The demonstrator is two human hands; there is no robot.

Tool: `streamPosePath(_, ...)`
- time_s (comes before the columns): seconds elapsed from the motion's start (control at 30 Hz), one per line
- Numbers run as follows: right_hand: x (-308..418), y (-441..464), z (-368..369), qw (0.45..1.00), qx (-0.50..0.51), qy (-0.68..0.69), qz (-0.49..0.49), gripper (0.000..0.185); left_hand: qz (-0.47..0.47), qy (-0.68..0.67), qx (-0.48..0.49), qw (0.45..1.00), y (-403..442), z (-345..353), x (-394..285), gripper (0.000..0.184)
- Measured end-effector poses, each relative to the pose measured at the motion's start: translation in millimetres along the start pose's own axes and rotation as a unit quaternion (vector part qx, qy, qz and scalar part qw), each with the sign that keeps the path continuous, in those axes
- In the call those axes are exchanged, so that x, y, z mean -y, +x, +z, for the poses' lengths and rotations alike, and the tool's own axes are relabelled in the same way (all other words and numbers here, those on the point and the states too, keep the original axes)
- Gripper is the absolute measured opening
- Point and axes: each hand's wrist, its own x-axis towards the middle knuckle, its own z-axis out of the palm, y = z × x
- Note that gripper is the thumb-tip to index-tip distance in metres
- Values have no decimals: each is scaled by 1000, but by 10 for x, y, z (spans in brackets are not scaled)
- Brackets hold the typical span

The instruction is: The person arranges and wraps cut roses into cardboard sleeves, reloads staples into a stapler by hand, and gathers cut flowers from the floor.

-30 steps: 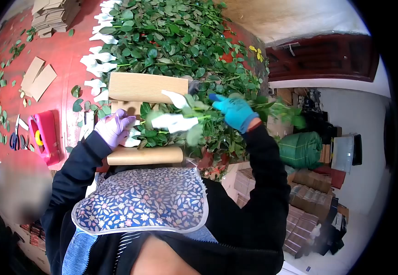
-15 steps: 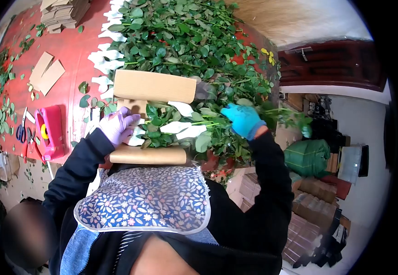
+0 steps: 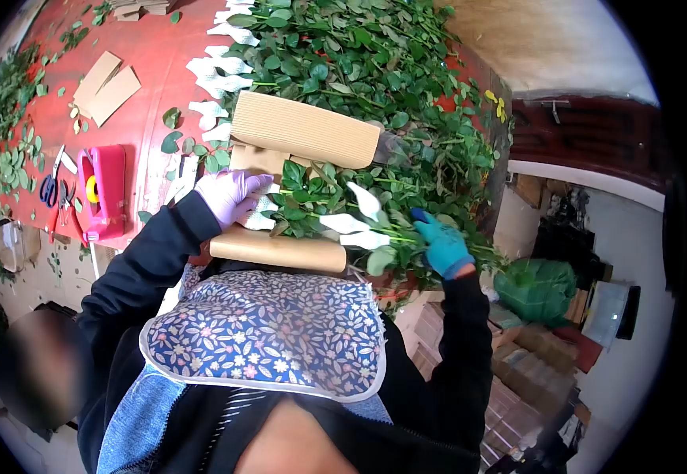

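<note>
My left hand (image 3: 230, 194), in a lilac glove, has its fingers closed at a white-sleeved rose head (image 3: 260, 218) on the cardboard wrap. In a teal glove, my right hand (image 3: 443, 246) is closed around the green stems of several roses. Their white-sleeved heads (image 3: 342, 223) point left, over the leaves of the roses lying in the wrap. The wrap's corrugated flap (image 3: 305, 130) rises on the far side, and its rolled near edge (image 3: 279, 250) lies close to my apron. Hidden in the leaves is where the lower stems cross.
A thick bed of leafy roses (image 3: 359, 71) covers the far table. On the red tabletop (image 3: 150, 87) are cardboard pieces (image 3: 108, 88), a pink tape dispenser (image 3: 103, 193), scissors (image 3: 49, 188) and red-handled pliers (image 3: 65, 217). A green sack (image 3: 537, 291) and boxes stand at right.
My right hand has moved the held roses slightly right and nearer to my body. My left hand stays at the wrapped heads. The whole view has shifted and turned a little.
</note>
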Motion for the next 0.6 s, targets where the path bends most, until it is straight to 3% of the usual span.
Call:
streamPosePath(0.17, 255, -269, -880, 996, -61, -66, 4, 42, -18, 20, 5, 1000, -25, 18, 6, 51)
streamPosePath(0.3, 785, -1, -1213, 991, -94, -70, -69, 41, -70, 35, 69, 995, 12, -95, -110, 48)
streamPosePath(0.37, 1145, 252, -1362, 986, -57, -124, -94, 39, -48, 47, 44, 997, -9, -62, -73, 47)
streamPosePath(0.5, 1236, 790, -925, 959, -142, -122, -213, 27, -23, 94, 22, 995, -6, -7, -55, 54)
streamPosePath(0.53, 1280, 891, -838, 962, -114, -130, -210, 25, 45, 110, -9, 993, -32, 25, 6, 51)
streamPosePath(0.6, 1352, 1040, -667, 965, -69, -139, -211, 22, 17, 26, 9, 999, -28, 52, 67, 40)
